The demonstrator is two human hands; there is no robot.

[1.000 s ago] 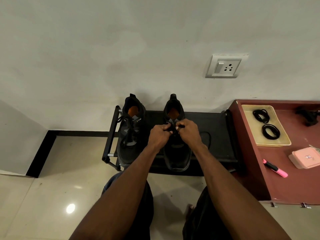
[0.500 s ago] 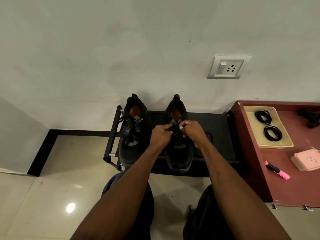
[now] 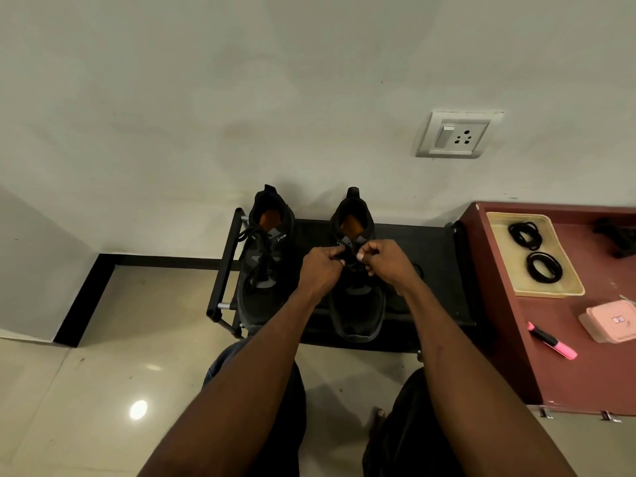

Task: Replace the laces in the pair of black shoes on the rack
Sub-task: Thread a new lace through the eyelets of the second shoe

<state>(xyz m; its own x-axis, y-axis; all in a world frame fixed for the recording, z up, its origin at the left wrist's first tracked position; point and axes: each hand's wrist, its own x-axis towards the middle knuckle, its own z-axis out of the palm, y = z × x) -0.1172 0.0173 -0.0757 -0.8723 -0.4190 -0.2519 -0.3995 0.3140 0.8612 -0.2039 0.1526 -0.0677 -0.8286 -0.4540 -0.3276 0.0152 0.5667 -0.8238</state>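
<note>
Both hands, left hand (image 3: 321, 266) and right hand (image 3: 387, 261), pinch the lace (image 3: 348, 258) on the right shoe (image 3: 358, 304); beside the rack (image 3: 437, 270), a tray (image 3: 564, 289) on the surface (image 3: 585, 373) holds two coiled laces (image 3: 543, 266).

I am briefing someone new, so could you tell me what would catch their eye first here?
Two hands, left hand and right hand, meet over the right black lace-up shoe on the low black metal rack, pinching its black lace. To the right, a beige plastic tray holds coiled black laces.

I see a pale wall (image 3: 206, 98) with a switch socket (image 3: 456, 135). The glossy tiled floor (image 3: 86, 390) reflects a lamp. A red-brown desk (image 3: 585, 373) stands right.
</note>
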